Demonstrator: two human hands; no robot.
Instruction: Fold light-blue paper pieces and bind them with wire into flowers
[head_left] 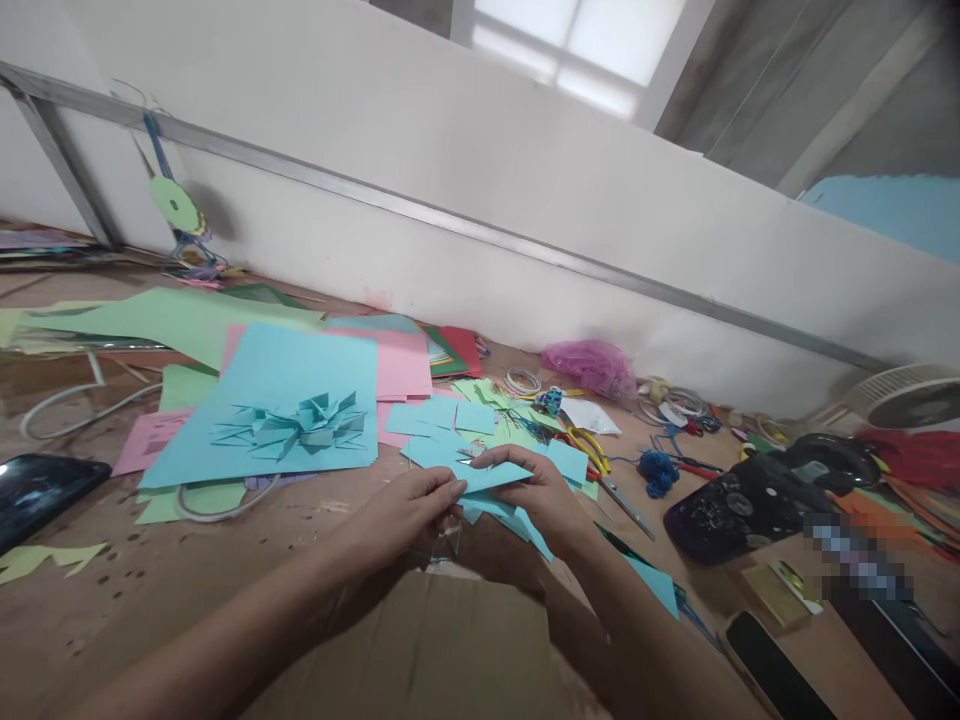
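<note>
My left hand (424,505) pinches the left edge of a light blue paper piece (491,478) between thumb and fingers. My right hand (536,490) holds the same piece from the right, its fingers over the top edge. More blue paper hangs below, near the right palm. Behind the hands lie several small blue paper squares (475,417). To the left, folded blue paper pieces (300,425) with pointed ends rest in a cluster on a large blue sheet (300,360). Orange-handled scissors (630,507) lie to the right of my right hand.
A phone (49,490) lies at the left edge. Green sheets (180,320) and pink sheets (401,360) lie further back. On the right are a black bottle-like object (727,505), blue yarn (658,473), a small box (772,595) and a fan (907,395). Cardboard (435,650) is nearest me.
</note>
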